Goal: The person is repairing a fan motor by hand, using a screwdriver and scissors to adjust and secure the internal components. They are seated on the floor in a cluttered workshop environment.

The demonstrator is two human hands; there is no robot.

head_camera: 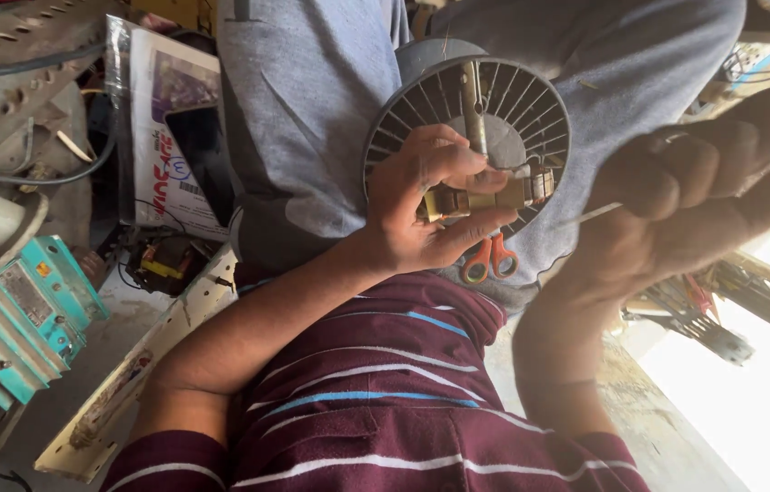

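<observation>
1. Two hands at work: left hand (pixel 421 205) grips brass-coloured metal fitting (pixel 485 196) against round grey slotted fan housing (pixel 467 137), frame centre.
2. Right hand (pixel 695 178), three o'clock, clenched around thin pale rod (pixel 590 215); tip just short of fitting.
3. Judgement: mid-assembly; fitting unseated.

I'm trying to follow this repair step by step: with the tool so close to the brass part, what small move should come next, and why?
Probably bring the thin tool tip in the right hand leftward onto the end of the small brass part. The left hand already pinches that part against the round slotted fan housing, and the tip sits just short of it, aimed that way.
</observation>
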